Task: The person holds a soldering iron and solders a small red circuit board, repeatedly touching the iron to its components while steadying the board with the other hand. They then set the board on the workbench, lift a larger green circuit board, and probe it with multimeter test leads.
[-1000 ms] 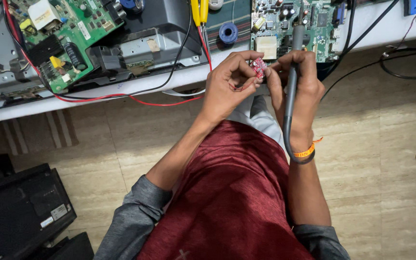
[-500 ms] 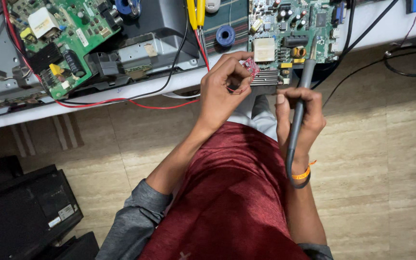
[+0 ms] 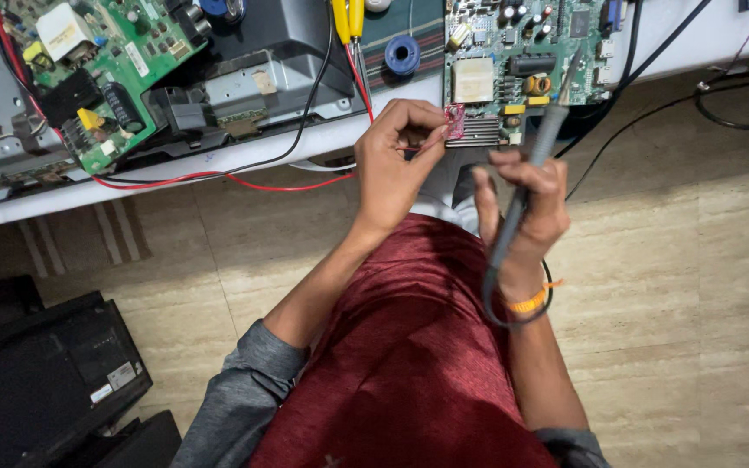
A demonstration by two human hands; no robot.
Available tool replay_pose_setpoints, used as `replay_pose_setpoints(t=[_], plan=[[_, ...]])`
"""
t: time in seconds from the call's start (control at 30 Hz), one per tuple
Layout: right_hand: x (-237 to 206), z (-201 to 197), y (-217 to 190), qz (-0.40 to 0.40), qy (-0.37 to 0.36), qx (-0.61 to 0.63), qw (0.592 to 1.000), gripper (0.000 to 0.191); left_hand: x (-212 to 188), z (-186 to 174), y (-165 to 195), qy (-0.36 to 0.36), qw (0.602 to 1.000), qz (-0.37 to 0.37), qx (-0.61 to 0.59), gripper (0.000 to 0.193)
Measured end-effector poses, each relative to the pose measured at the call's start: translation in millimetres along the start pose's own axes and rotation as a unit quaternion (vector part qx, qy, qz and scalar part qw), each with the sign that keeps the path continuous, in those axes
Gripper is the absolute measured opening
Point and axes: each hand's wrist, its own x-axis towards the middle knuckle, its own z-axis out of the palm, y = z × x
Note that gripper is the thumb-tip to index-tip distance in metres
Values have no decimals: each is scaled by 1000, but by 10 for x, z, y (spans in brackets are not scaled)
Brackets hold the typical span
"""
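Observation:
My left hand (image 3: pixel 399 160) pinches a tiny pink circuit module (image 3: pixel 454 121) between thumb and fingertips, just below the edge of the white workbench (image 3: pixel 218 169). My right hand (image 3: pixel 524 208) grips a grey pen-shaped soldering iron (image 3: pixel 541 147) with its tip pointing up toward a green circuit board (image 3: pixel 526 52), a short way right of the module. The iron's grey cable (image 3: pixel 489 299) loops down past my wrist with its orange band.
A second green circuit board (image 3: pixel 101 69) lies on a grey metal chassis (image 3: pixel 244 78) at the left, with red and black wires (image 3: pixel 244 178) trailing over the bench edge. Yellow-handled pliers (image 3: pixel 347 17), a blue spool (image 3: pixel 402 54), a black device (image 3: pixel 36 381) on the tiled floor.
My hands have separated: the right hand with the iron dropped lower and right, away from the pink module, while the left hand kept holding the module near the bench edge.

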Motion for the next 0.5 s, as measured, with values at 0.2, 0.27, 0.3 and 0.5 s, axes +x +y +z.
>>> replay_pose_setpoints(t=[0.2, 0.27, 0.3, 0.5], plan=[[255, 229, 93, -79, -34, -90, 992, 40, 8, 29, -95, 4, 998, -65, -6, 9], [271, 231, 88, -83, -37, -122, 988, 38, 47, -6, -70, -3, 996, -90, 15, 9], [267, 236, 78, -83, -39, -137, 986, 37, 44, -39, -40, -8, 997, -65, 44, 9], [308, 211, 90, -69, -42, -124, 989, 31, 103, -211, 141, -46, 981, 122, 141, 15]])
